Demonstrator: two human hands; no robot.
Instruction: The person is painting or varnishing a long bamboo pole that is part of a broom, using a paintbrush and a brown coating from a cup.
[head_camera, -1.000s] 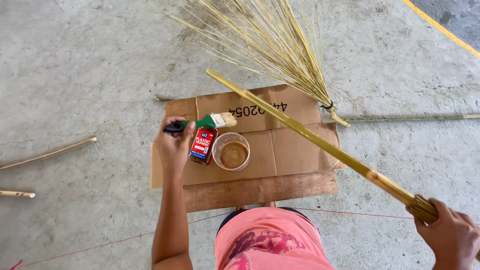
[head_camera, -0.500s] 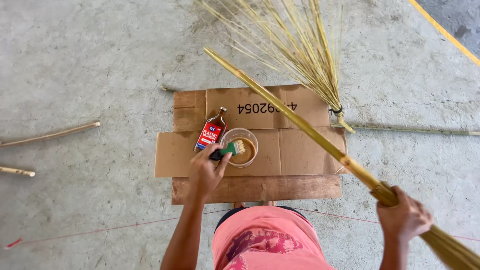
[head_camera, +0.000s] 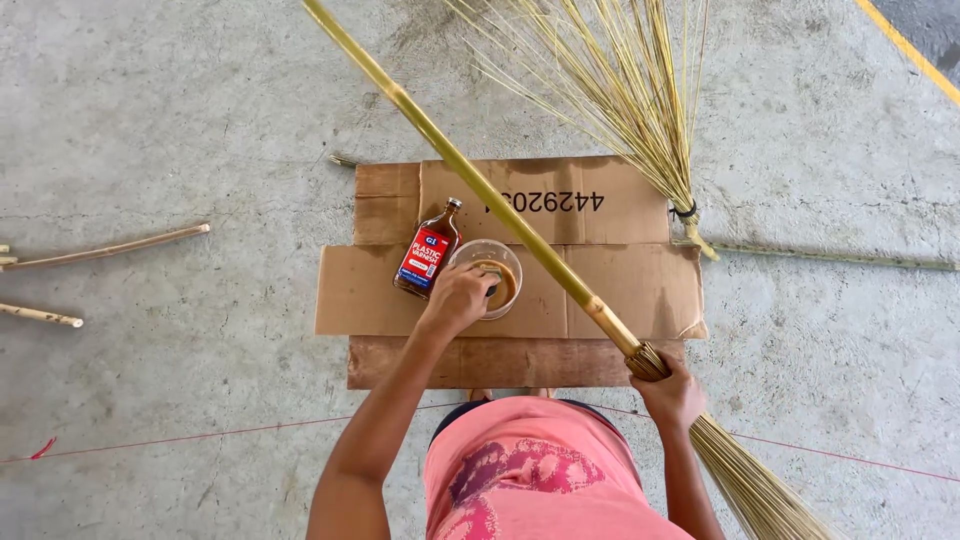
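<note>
My left hand (head_camera: 458, 298) grips a small paintbrush and holds it in a clear plastic cup (head_camera: 497, 268) of brown liquid; the brush is mostly hidden by my fingers. Just left of the cup lies a brown bottle (head_camera: 427, 250) with a red label. Both rest on a flattened cardboard sheet (head_camera: 620, 285). My right hand (head_camera: 672, 392) grips a broom where its bamboo handle (head_camera: 470, 168) meets the bound bristles (head_camera: 752, 485). The handle slants up and left across the cardboard, above the cup.
A second broom with spread straw bristles (head_camera: 610, 90) lies beyond the cardboard, its stick (head_camera: 830, 257) running right. Two bamboo sticks (head_camera: 105, 248) lie on the concrete floor at left. A thin red string (head_camera: 200, 436) crosses the floor near me.
My left hand brought the brush from beside the bottle down into the cup. My right hand slid along the broom and swung its handle further up and to the left.
</note>
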